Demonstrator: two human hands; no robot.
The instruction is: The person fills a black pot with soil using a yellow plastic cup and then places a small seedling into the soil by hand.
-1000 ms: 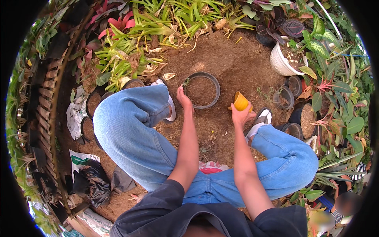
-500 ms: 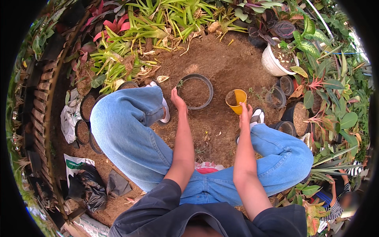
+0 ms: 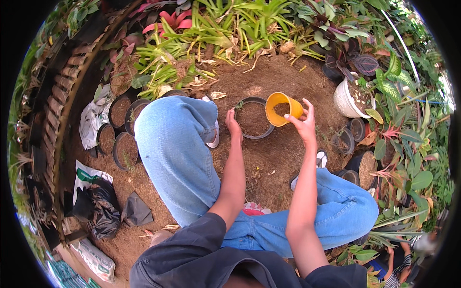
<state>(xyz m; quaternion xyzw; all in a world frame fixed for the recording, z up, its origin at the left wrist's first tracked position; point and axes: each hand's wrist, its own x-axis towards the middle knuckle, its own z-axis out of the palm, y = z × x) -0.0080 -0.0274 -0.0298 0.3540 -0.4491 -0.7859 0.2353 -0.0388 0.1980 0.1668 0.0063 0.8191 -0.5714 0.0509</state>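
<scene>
One cup (yellow) nearer the pot

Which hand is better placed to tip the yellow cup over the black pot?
Right, likely: the right hand holds the yellow cup, which contains soil and overlaps the right rim of the black pot in view. The left hand is at the pot's left rim, without the cup.

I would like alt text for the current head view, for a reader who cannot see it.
A person's right hand holds a tilted yellow cup with brown soil inside, at the right side of a round black pot; the left hand is at its left side. Green plants and a white pot stand beyond.
</scene>
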